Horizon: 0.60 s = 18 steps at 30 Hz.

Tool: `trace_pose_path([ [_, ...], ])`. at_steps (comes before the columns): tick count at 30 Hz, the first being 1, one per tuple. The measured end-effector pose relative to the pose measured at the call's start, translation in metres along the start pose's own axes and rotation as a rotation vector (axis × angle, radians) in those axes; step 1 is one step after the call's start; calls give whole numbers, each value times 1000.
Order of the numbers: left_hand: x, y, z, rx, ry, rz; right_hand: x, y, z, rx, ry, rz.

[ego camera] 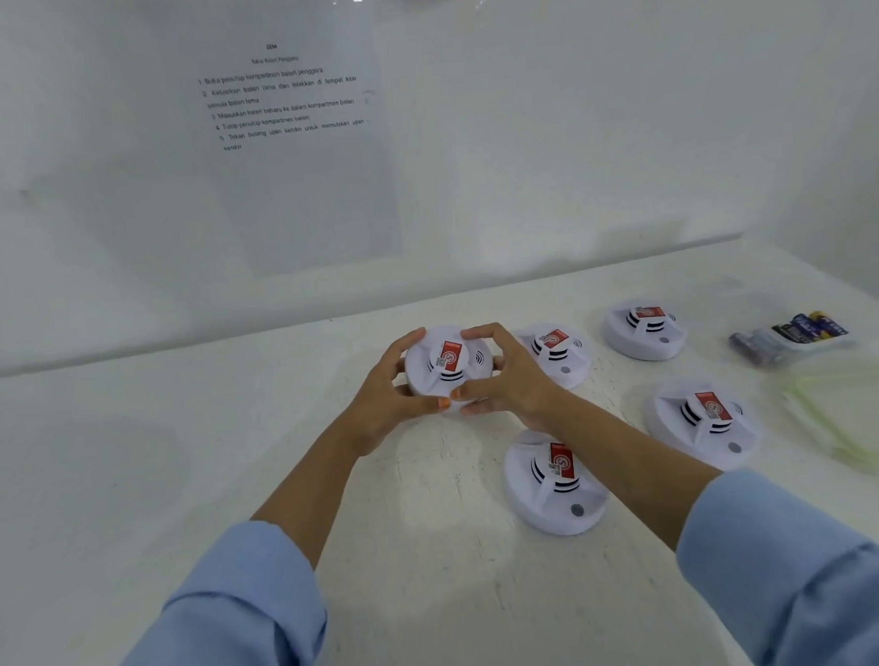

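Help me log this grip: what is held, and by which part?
Both hands hold one white smoke detector by its round rim: the left hand on its left side, the right hand on its right, thumbs at the near edge.

I get two arms on my feed, both in light blue long sleeves. Left sleeve (228, 618): plain woven shirt cloth, with the cuff end bunched in soft folds partway up the forearm. Right sleeve (802, 568): same blue and same cloth, with a fold line across the cuff and creases behind it. Forearms are bare below the cuffs. Left hand (385, 398) and right hand (507, 380) are ungloved. Left thumbnail (445, 403) shows an orange tint. The other nails are too blurred to tell.
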<state>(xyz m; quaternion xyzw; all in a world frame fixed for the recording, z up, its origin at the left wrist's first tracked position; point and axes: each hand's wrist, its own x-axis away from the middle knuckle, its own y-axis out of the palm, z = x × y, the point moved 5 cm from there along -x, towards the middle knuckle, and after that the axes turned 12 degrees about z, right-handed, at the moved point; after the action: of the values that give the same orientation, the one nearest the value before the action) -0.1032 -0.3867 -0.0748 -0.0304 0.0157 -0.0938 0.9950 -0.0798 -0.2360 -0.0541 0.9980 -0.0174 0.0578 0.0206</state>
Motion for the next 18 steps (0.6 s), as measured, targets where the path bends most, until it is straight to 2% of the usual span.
trace_pose_path([
  [18, 0, -7, -1, 6, 5, 10, -4, 5, 2, 44, -38, -32],
])
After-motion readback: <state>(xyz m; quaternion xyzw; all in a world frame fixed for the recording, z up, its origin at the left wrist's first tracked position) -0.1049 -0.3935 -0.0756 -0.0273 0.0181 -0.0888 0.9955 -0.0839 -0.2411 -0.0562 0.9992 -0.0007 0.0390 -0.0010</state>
